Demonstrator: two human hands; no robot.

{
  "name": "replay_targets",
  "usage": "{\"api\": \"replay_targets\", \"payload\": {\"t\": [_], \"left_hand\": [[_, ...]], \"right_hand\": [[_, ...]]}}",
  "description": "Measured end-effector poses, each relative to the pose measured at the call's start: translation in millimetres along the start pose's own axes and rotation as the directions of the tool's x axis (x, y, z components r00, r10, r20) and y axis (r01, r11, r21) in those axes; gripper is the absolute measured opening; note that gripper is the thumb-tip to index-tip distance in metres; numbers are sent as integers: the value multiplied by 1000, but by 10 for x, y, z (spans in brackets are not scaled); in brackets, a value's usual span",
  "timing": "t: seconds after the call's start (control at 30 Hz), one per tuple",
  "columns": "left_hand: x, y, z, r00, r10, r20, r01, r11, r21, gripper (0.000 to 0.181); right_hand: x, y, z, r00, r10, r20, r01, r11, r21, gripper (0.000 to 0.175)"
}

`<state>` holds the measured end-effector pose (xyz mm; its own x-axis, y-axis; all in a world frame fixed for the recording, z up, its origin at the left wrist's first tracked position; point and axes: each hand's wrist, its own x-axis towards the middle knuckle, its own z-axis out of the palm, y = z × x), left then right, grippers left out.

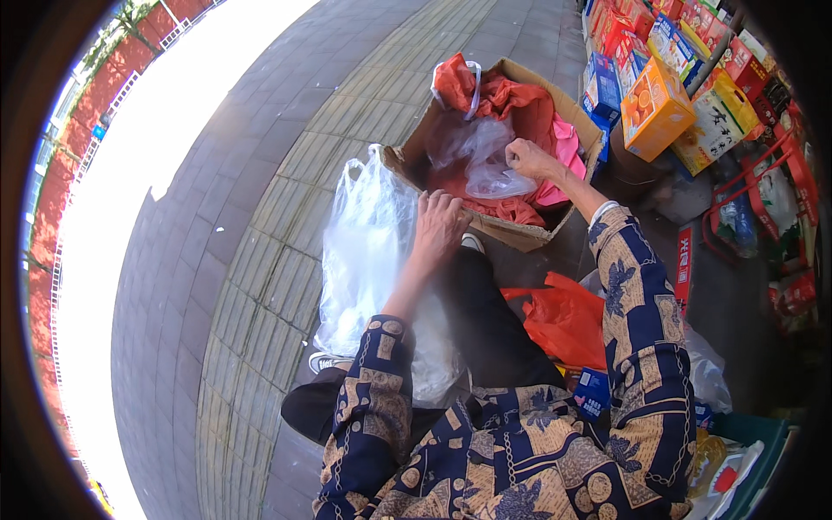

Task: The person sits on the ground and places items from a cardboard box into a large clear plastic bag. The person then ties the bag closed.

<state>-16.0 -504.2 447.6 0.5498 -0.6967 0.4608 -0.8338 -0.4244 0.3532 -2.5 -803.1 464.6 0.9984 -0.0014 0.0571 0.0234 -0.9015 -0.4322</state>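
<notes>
A torn cardboard box (513,235) stands before me, holding crumpled red plastic bags (530,97), a pink bag (567,144) and a clear plastic bag (497,179). Over the clear bag is my right hand (530,158), its fingers curled and touching or very near the film; whether they grip it is hidden. My left hand (440,218) lies at the box's near left corner, fingers bent downward, beside a large clear plastic bag (364,240) draped over the ground and my lap. What lies under the left fingertips cannot be seen.
Stacked gift cartons (601,84) and an orange carton (656,107) stand at the right, near a red metal frame (757,182). A red plastic bag (565,318) lies right of my leg. A green crate (757,429) is at lower right. Paving (260,214) stretches left.
</notes>
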Motion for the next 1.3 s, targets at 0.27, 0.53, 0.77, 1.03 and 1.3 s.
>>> {"api": "replay_targets", "payload": {"t": [0.27, 0.53, 0.77, 1.03, 1.3], "left_hand": [[146, 20, 43, 1000, 6, 11, -6, 1000, -9, 34], [85, 39, -7, 999, -3, 37, 3, 1000, -7, 40], [29, 30, -47, 999, 6, 48, -5, 1000, -29, 46], [107, -3, 36, 1000, 7, 29, -5, 998, -57, 47], [171, -83, 174, 999, 35, 25, -34, 999, -20, 51]], "right_hand": [[-198, -55, -59, 969, -30, 246, 27, 1000, 16, 30], [625, -141, 90, 979, -30, -204, 97, 941, 326, 49], [872, -356, -52, 901, 337, -274, -21, 665, 747, 27], [-248, -186, -2290, 801, 199, -564, 479, 352, 804, 11], [-2171, 250, -4363, 725, 26, -688, 602, 460, 652, 20]]}}
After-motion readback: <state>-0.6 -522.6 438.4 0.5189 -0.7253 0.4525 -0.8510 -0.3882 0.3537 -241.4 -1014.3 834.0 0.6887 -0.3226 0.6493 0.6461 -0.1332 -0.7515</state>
